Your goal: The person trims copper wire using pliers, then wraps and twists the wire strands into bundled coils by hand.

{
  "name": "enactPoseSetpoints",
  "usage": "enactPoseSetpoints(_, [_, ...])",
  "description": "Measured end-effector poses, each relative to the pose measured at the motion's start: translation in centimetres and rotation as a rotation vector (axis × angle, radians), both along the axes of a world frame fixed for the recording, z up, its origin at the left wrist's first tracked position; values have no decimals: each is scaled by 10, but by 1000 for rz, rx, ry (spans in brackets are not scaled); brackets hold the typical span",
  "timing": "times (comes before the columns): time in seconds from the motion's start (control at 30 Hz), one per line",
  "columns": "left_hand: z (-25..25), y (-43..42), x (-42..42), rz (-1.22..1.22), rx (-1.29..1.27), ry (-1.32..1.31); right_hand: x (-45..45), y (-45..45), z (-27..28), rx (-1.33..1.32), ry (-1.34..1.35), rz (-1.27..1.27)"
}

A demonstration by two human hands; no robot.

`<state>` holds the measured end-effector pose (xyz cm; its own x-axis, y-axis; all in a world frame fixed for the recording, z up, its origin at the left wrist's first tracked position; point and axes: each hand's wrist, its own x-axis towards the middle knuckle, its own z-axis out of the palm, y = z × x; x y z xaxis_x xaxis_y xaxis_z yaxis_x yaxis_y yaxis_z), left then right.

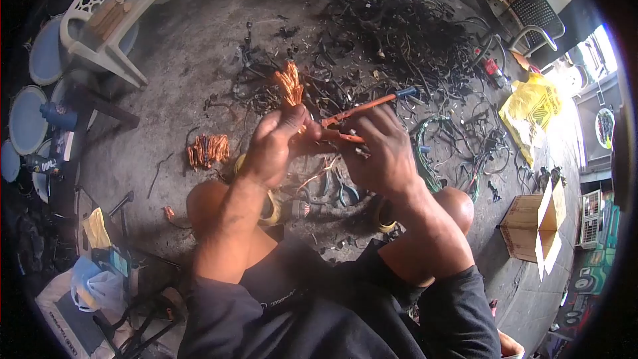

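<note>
My left hand (274, 143) is closed round a bundle of bare copper wire (290, 85), whose frayed strands fan out above the thumb. Close beside it, my right hand (380, 149) grips a tool with two long orange arms (365, 106) that looks like a cutter. One arm slants up to the right and ends in a dark blue grip (406, 93). The tool's head lies by my left fingers and is mostly hidden. On the floor below are pliers (347, 193) with blue-grey handles. A tied bundle of copper wire (208, 151) lies to the left.
A large heap of black cable scraps (405, 26) spreads across the floor ahead. Green wires (432, 153) lie coiled on the right, near a yellow plastic bag (531, 110) and an open cardboard box (525, 226). A white plastic chair (126, 10) stands at the upper left.
</note>
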<state>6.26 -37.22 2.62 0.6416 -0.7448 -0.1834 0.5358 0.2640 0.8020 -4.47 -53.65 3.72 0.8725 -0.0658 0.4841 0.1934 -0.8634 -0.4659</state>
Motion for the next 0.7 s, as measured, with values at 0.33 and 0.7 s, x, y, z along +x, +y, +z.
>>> enactPoseSetpoints(0.33, [-3,26,-19,-624,291,459,6,2,-13,-612,-89,410])
enactPoseSetpoints(0.7, [-52,24,-48,-595,510,-938,-12,30,-75,-610,326,399])
